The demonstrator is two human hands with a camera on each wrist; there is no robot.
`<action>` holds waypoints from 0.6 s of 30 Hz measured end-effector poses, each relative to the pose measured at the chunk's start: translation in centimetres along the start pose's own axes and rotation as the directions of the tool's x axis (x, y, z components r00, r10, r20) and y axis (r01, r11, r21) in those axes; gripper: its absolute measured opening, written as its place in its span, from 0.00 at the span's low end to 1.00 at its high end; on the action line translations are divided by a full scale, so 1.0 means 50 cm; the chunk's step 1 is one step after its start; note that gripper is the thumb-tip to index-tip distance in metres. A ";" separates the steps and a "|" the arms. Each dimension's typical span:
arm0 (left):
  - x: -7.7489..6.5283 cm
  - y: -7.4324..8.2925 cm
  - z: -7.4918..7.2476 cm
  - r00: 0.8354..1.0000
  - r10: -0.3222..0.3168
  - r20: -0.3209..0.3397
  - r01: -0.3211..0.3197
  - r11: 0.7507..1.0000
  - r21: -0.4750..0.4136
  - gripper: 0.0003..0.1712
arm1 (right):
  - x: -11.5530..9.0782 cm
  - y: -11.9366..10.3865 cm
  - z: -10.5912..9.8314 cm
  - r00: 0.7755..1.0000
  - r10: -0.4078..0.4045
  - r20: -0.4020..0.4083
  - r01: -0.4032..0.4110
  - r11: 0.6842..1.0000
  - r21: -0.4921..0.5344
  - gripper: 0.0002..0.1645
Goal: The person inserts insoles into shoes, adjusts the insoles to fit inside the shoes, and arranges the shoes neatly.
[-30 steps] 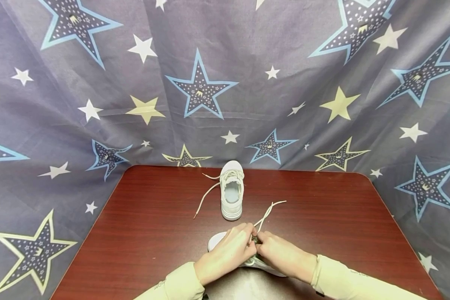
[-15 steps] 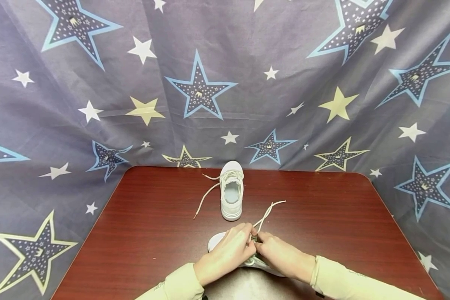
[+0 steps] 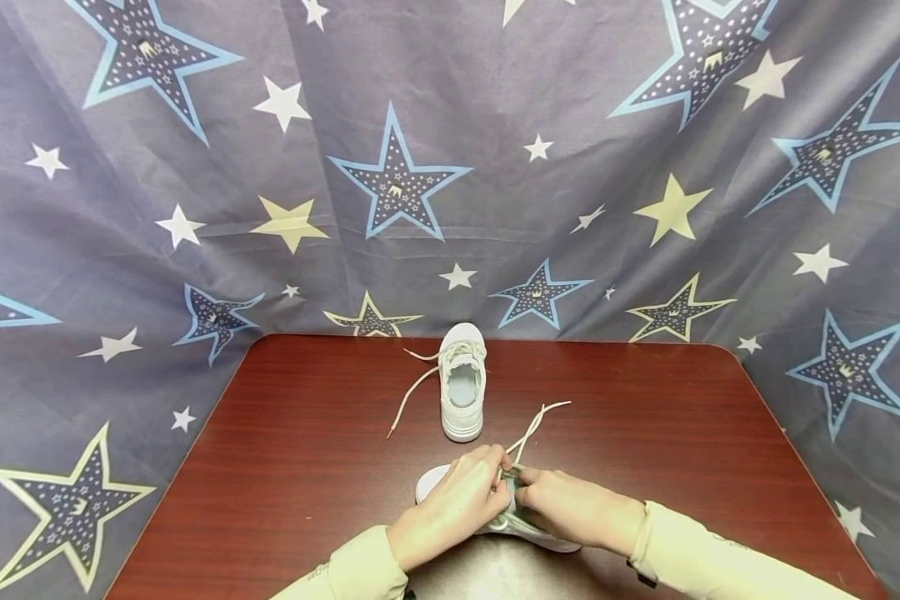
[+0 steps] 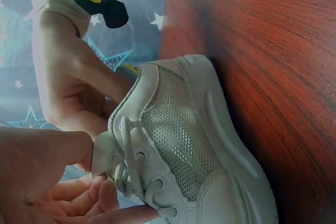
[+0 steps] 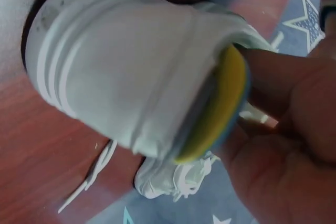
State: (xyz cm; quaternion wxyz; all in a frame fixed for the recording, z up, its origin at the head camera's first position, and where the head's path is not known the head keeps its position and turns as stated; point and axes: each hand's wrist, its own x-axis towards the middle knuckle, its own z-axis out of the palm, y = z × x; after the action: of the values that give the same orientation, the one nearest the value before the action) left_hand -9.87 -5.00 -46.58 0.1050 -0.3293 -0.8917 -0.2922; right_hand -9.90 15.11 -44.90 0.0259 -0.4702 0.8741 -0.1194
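Observation:
A white lace-up sneaker [image 3: 431, 482] lies crosswise near the front of the table, its toe to the left. At its tongue [image 4: 102, 153], my left hand [image 3: 453, 502] pinches with thumb and fingers. My right hand [image 3: 573, 508] reaches into the shoe opening and grips an insole [image 5: 223, 111], blue above and yellow beneath. The insole's heel end stands raised out of the shoe's heel [image 5: 121, 61] in the right wrist view. My right fingertips are partly hidden inside the shoe.
A second white sneaker [image 3: 462, 417] stands farther back, toe away, with its laces [image 3: 405, 404] trailing left. The near shoe's loose laces [image 3: 532, 429] stretch back across the reddish-brown table [image 3: 307, 450]. A star-patterned curtain [image 3: 450, 217] hangs behind the table.
My right hand has drawn slightly to the right, and a bluish surface now shows in the shoe opening. My left hand stays at the tongue.

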 end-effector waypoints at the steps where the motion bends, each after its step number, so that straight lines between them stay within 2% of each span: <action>1: 0.000 -0.001 0.000 1.000 0.000 0.000 0.000 1.000 0.000 0.10 | -0.001 0.001 -0.006 1.000 0.004 0.011 -0.004 1.000 0.021 0.11; 5: 0.000 -0.003 0.000 1.000 0.003 -0.001 -0.003 1.000 0.000 0.10 | -0.006 0.004 -0.027 1.000 -0.026 -0.013 0.026 0.998 0.048 0.14; 8: 0.000 -0.003 -0.001 1.000 0.001 0.000 -0.001 1.000 -0.005 0.11 | -0.013 0.008 -0.045 0.999 -0.034 -0.039 0.034 0.999 -0.015 0.14; 12: 0.002 -0.002 -0.002 1.000 -0.003 0.004 0.003 1.000 -0.011 0.10 | -0.028 0.010 -0.075 0.997 0.076 0.033 -0.072 0.991 -0.111 0.17; 15: 0.002 -0.002 -0.001 1.000 0.001 0.002 -0.001 1.000 -0.004 0.10 | -0.041 0.012 -0.088 0.978 0.171 0.119 -0.158 0.981 -0.113 0.22; 18: 0.002 -0.001 -0.001 1.000 0.006 -0.005 -0.006 1.000 0.001 0.10 | -0.048 0.014 -0.089 0.968 0.194 0.157 -0.182 0.980 -0.085 0.26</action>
State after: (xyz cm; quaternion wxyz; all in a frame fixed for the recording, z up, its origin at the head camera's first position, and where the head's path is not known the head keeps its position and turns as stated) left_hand -9.96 -5.02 -46.54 0.1082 -0.3310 -0.8907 -0.2922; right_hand -9.85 18.30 -40.92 0.0929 -0.3941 0.9132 -0.0467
